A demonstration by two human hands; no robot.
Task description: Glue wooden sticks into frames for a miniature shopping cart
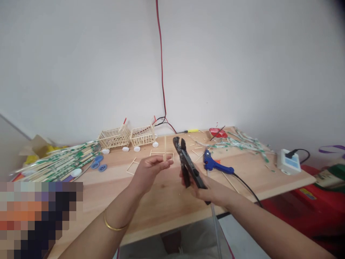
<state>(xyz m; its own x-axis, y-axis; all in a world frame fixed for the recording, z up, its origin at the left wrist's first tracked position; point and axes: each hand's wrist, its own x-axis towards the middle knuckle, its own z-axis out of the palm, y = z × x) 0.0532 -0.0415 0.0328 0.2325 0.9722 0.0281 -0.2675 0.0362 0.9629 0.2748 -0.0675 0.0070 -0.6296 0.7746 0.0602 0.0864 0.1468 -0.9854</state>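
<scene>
My left hand (153,171), a gold bangle on its wrist, pinches a thin wooden stick (165,145) that stands upright from the fingertips. My right hand (202,187) is wrapped round the handles of black hand cutters (185,158). Their jaws point up and away, apart from the stick. Just behind my left fingers lies a rectangular frame of thin sticks (155,154) on the wooden table. A second small stick frame (132,167) rests to the left of it. Beyond my right hand is a blue glue gun (215,163) with a black cord.
Two small stick carts (114,136) with white wheels stand at the back. Blue wheels (95,164) and bundled sticks in green-printed wrappers (67,158) are left. Right are a red dish (218,133), torn wrappers (248,140) and a white power box (288,162). A person shows lower left, blurred out.
</scene>
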